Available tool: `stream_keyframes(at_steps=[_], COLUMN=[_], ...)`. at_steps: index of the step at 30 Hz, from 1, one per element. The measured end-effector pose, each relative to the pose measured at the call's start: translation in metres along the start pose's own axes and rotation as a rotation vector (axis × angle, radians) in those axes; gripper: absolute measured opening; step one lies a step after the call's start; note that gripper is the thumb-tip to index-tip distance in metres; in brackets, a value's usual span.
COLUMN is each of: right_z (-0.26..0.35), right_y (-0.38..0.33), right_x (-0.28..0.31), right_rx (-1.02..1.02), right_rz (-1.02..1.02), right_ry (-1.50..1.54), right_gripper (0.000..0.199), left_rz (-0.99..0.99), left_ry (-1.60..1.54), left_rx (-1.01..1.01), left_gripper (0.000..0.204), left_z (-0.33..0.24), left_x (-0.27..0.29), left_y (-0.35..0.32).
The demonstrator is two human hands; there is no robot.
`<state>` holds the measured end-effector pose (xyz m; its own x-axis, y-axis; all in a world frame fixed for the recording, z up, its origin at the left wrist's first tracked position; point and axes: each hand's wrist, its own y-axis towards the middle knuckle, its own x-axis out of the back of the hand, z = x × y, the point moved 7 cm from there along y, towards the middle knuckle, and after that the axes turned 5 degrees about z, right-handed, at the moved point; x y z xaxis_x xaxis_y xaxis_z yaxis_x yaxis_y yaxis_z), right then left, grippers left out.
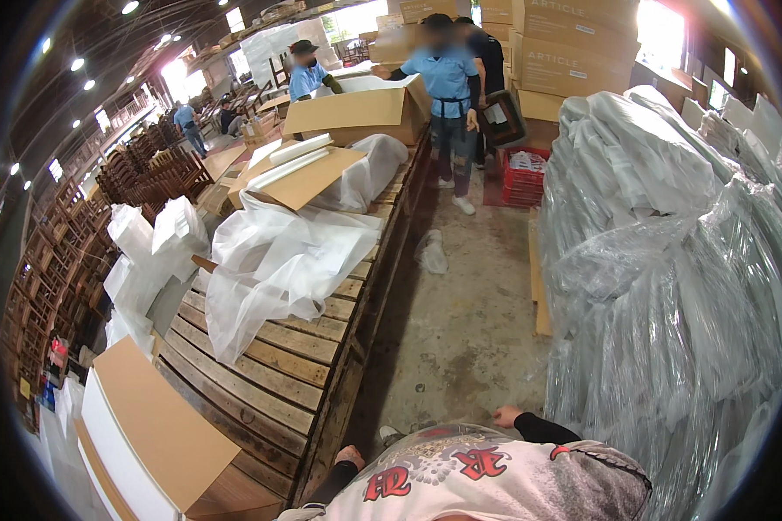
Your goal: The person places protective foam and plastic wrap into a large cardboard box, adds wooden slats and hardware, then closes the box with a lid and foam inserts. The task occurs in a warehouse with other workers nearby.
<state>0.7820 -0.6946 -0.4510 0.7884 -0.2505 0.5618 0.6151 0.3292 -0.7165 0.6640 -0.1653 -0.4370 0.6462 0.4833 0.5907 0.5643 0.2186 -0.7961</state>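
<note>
Both grips hang low at our sides. Our left hand [350,455] shows only as knuckles beside the edge of the wooden slatted bench [278,382], and our right hand [506,416] sits over the concrete floor [460,330]; we cannot tell whether either is apart or together, and neither holds anything we can see. Nearest on the left leans a flat cardboard panel [152,425]. Further along the bench lies crumpled white plastic wrap [278,260], then an open cardboard box [356,113]. To our right rises a stack of plastic-wrapped goods [669,260]. Far off, a person in a blue shirt [447,82] stands by a red crate [523,178].
</note>
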Motion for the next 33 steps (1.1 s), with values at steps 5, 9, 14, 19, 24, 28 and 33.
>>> stream_keyframes(at_steps=[5, 9, 14, 19, 24, 28, 33], right_z=[-0.015, -0.014, 0.007, 0.042, 0.067, 0.081, 0.098], right_y=[0.023, 0.039, 0.057, 0.079, 0.104, 0.122, 0.146], right_x=[-0.013, -0.008, 0.008, 0.042, 0.093, 0.117, 0.100], right_rx=[-0.076, -0.037, -0.059, -0.021, -0.042, -0.065, -0.130], right_rz=[0.109, 0.071, 0.083, 0.080, -0.043, -0.137, -0.107], right_ry=[-0.130, -0.063, -0.109, 0.013, -0.047, 0.068, 0.054], right_gripper=[0.053, 0.053, 0.050, 0.049, 0.049, 0.053, 0.053], left_rz=[-0.002, 0.034, -0.053, -0.041, -0.082, -0.185, -0.124], left_ry=[0.300, 0.175, -0.009, 0.014, 0.065, 0.462, 0.126], left_rx=[-0.155, -0.012, 0.030, -0.062, -0.155, -0.378, -0.221], left_gripper=[0.025, 0.027, 0.027, 0.028, 0.027, 0.027, 0.029], left_z=[-0.023, -0.011, 0.017, 0.020, 0.006, -0.012, 0.011], left_x=[0.014, 0.015, 0.011, 0.035, 0.083, 0.119, 0.178], left_y=[-0.027, -0.014, 0.053, 0.127, 0.182, 0.213, 0.260])
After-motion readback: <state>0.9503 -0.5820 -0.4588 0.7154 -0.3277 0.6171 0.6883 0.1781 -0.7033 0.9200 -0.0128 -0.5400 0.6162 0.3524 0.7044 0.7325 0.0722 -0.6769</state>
